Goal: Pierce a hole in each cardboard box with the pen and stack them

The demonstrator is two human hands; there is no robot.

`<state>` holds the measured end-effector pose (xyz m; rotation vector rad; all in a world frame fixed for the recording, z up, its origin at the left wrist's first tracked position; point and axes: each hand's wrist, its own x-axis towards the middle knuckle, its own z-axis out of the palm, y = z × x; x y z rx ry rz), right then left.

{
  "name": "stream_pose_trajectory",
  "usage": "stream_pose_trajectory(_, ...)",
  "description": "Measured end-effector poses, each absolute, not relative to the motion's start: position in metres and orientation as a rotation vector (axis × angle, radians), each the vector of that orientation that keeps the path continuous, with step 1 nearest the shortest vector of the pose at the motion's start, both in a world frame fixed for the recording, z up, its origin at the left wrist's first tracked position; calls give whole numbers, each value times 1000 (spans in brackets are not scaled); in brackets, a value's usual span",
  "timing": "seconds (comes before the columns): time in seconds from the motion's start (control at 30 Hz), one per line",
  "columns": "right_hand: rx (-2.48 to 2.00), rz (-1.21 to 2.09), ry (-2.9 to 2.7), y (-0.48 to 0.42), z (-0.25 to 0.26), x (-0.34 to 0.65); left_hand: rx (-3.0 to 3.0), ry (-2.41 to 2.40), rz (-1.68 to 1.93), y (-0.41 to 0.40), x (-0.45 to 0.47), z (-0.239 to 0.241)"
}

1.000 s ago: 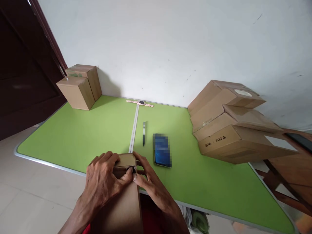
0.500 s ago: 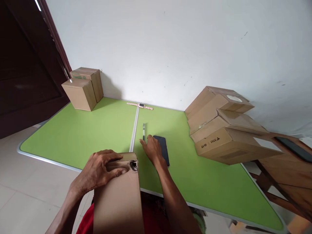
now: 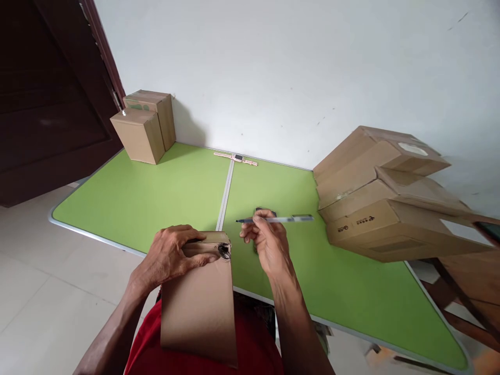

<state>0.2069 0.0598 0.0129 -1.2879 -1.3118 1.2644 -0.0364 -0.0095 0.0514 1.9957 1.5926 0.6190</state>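
Observation:
A cardboard box point(image 3: 198, 312) with a torn, dark hole at its upper right corner stands against my body at the near table edge. Across its top, my left hand point(image 3: 172, 255) grips the box, thumb on the near face and fingers over the top. My right hand point(image 3: 269, 237) is raised above the table to the right of the box, pinching a pen point(image 3: 295, 219) between thumb and fingers. The pen lies level, its dark tip pointing left. Beneath and behind that hand is a phone point(image 3: 258, 210), mostly hidden.
The green table point(image 3: 187, 182) has a pale centre seam. A pink-strapped watch point(image 3: 238, 158) lies at its back edge. Two cardboard boxes point(image 3: 136, 138) stand at the back left; several more boxes point(image 3: 367, 219) lean at the right. A wooden stand point(image 3: 469, 291) is beyond the right edge.
My right hand has picked up the pen from the table, lifted it and turned it level. My left hand still grips the box. The whole view has shifted slightly.

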Motion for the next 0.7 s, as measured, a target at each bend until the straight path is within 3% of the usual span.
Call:
stream_pose_trajectory(0.13,-928,1281,-1102,1,19,195,2020,1600,597,-11,-36,53)
stream_pose_trajectory(0.7,-957,952,-1458,-20,3,184,1976,1626,601,-12,-36,52)
